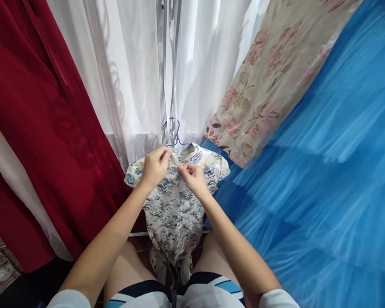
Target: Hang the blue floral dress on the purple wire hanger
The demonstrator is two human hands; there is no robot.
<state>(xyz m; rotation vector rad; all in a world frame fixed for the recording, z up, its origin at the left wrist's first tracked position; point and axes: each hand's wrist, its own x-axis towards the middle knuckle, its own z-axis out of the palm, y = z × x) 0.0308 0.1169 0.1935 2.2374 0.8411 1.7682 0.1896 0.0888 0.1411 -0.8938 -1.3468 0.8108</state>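
A short-sleeved floral blouse [167, 201] in white, blue and yellow hangs in front of me on a purple hanger [179, 136]. My left hand [157, 166] pinches the blouse near its collar, left of the front opening. Just to the right, my right hand [193, 176] has thumb and index finger pressed together on the edge of the front opening below the neckline. Any button between the fingers is too small or hidden to make out. Below the hands the front halves meet along the middle.
White curtains [134, 77] hang behind the blouse, with metal hooks and strips at the middle. A red cloth [60, 128] is on the left. To the right are a floral cloth [259, 94] and a blue ruffled tulle fabric [327, 184]. Shoes [186, 263] show beneath the blouse.
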